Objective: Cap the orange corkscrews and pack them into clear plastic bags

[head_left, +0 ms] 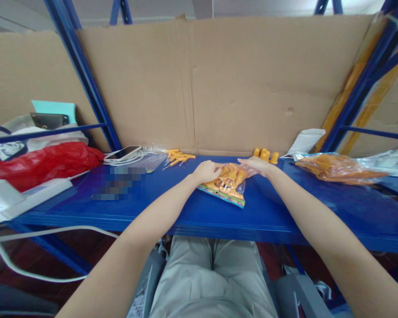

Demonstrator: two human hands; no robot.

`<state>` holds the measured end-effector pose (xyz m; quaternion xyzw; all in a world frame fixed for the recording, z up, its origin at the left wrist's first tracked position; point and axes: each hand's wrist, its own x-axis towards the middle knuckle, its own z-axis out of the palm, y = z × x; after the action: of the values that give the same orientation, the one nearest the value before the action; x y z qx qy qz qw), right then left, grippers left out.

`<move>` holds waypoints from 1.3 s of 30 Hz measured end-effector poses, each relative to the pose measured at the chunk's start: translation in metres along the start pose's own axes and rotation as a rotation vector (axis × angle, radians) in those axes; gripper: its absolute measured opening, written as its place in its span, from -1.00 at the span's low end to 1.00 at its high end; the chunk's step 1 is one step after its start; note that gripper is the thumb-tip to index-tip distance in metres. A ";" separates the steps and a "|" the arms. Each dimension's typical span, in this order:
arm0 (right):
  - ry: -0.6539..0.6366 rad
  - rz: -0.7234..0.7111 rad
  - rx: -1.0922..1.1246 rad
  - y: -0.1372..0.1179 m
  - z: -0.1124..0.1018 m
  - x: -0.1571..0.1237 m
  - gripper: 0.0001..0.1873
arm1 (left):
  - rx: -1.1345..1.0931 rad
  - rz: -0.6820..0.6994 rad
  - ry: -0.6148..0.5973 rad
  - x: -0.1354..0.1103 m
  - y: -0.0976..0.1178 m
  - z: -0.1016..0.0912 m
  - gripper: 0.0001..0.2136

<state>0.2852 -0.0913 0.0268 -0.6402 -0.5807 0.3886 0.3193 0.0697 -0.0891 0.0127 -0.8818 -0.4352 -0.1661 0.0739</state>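
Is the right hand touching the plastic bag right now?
Touching. The head view shows the right hand gripping the plastic bag at its clear right end.

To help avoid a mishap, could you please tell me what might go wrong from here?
The clear bag, held by the left hand and right hand, could tear or spill if tugged hard. The upright orange pieces just behind the right hand might get knocked over.
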 end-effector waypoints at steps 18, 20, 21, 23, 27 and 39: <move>-0.330 -0.055 -0.047 -0.007 0.007 -0.015 -0.67 | -0.067 0.040 0.046 0.002 0.002 0.001 -0.62; -0.309 -0.032 -0.037 -0.008 0.007 -0.015 -0.70 | -0.056 0.026 0.049 0.001 0.004 0.000 -0.62; -0.307 -0.005 -0.017 -0.009 0.007 -0.015 -0.72 | -0.046 0.020 0.053 0.001 0.004 -0.001 -0.62; -0.326 0.048 0.054 -0.012 0.008 -0.017 -0.72 | -0.026 0.002 0.083 0.001 0.004 -0.003 -0.62; -0.390 0.047 0.251 -0.022 0.008 -0.023 -0.67 | -0.041 -0.120 0.248 0.002 -0.005 -0.009 -0.59; 0.276 0.024 0.554 -0.010 -0.091 -0.098 -0.61 | -0.238 -0.421 0.470 0.006 -0.051 -0.009 -0.49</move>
<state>0.3564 -0.1834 0.0930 -0.5824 -0.3960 0.4453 0.5529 0.0311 -0.0556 0.0223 -0.7127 -0.5563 -0.4261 0.0329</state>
